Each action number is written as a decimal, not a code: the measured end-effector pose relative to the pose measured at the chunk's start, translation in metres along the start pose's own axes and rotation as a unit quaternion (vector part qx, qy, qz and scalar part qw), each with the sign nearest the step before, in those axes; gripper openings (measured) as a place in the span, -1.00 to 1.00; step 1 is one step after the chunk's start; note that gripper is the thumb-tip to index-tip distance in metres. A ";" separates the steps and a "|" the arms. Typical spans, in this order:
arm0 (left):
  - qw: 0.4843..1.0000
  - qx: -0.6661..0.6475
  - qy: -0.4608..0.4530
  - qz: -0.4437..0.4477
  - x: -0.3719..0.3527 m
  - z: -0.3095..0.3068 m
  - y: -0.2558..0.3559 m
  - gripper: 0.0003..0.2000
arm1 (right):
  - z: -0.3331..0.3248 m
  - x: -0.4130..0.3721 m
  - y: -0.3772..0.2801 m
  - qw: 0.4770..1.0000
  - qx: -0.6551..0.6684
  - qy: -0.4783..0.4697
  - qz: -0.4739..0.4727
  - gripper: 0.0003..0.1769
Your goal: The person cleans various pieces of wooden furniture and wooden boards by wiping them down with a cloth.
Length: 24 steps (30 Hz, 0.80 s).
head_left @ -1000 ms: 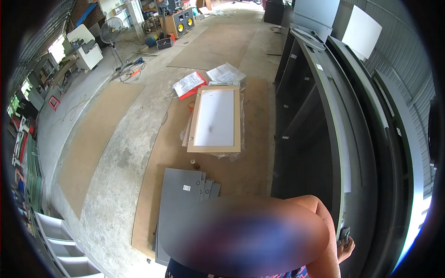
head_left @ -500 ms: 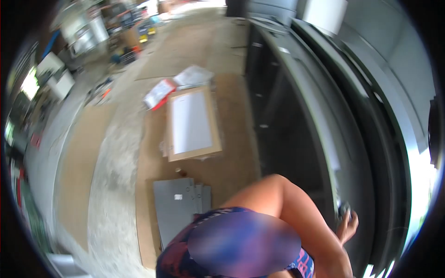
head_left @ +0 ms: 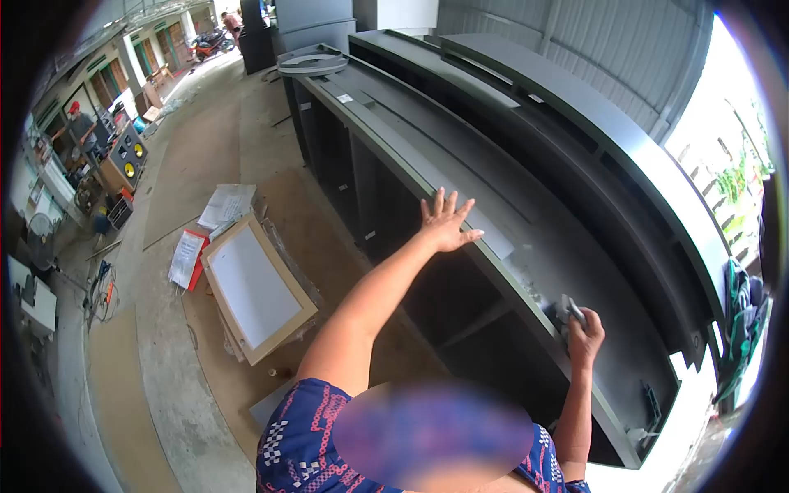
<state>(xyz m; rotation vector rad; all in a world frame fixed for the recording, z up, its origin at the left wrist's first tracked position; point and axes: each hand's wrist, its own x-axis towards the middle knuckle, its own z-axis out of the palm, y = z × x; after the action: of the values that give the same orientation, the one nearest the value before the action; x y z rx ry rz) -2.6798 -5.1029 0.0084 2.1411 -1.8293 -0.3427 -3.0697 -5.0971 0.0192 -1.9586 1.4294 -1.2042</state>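
Observation:
My left hand (head_left: 446,226) lies with its fingers spread on the near top edge of a long dark grey cabinet (head_left: 493,185). Farther along the same top, toward the lower right, my right hand (head_left: 585,333) is closed around a small grey hand tool (head_left: 565,311), whose exact kind I cannot make out. The tool rests against the cabinet top close to the edge. Pale specks and smears mark the surface beside it. A thin dark item (head_left: 652,403) lies at the cabinet's near right end.
More long dark panels (head_left: 608,107) stand behind the cabinet. On the floor to the left are a framed white panel (head_left: 259,283), a red-and-white packet (head_left: 187,259) and cardboard sheeting (head_left: 222,361). A person (head_left: 80,127) stands at the far left near a speaker box (head_left: 127,156).
My view has swung right toward the cabinet. My left arm, bent in front of me before, now reaches out with the hand flat on the edge. The right hand still grips the tool.

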 end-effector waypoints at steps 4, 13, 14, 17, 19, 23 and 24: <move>1.000 -0.019 -0.009 -0.012 0.007 0.005 -0.005 -0.12 | -0.005 0.000 0.001 0.997 0.066 0.020 0.032 -0.81; 0.992 -0.124 -0.009 0.003 -0.020 -0.017 0.020 -0.14 | -0.026 -0.007 0.028 0.994 0.050 -0.101 -0.013 -0.87; 0.992 -0.125 -0.012 0.005 -0.020 -0.018 0.024 -0.14 | -0.026 -0.008 0.028 0.995 0.052 -0.080 -0.013 -0.87; 0.992 -0.124 -0.009 0.002 -0.019 -0.012 0.019 -0.12 | -0.022 -0.016 0.016 0.989 0.131 -0.065 0.000 -0.79; 0.991 -0.136 -0.011 0.003 -0.019 -0.012 0.018 -0.11 | -0.021 -0.012 0.024 0.990 0.104 -0.091 0.007 -0.73; 0.991 -0.134 -0.013 0.006 -0.018 -0.013 0.014 -0.13 | -0.019 -0.008 0.019 0.994 0.025 -0.092 -0.048 -0.78; 0.991 -0.134 -0.017 0.011 -0.018 -0.014 0.015 -0.14 | -0.017 -0.006 0.014 0.994 0.007 -0.095 -0.044 -0.78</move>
<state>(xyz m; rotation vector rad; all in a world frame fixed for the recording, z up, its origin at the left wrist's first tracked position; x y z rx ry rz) -2.6912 -5.0861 0.0269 1.9419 -1.7126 -0.5870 -3.0919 -5.0938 0.0154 -2.0840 1.2480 -1.0290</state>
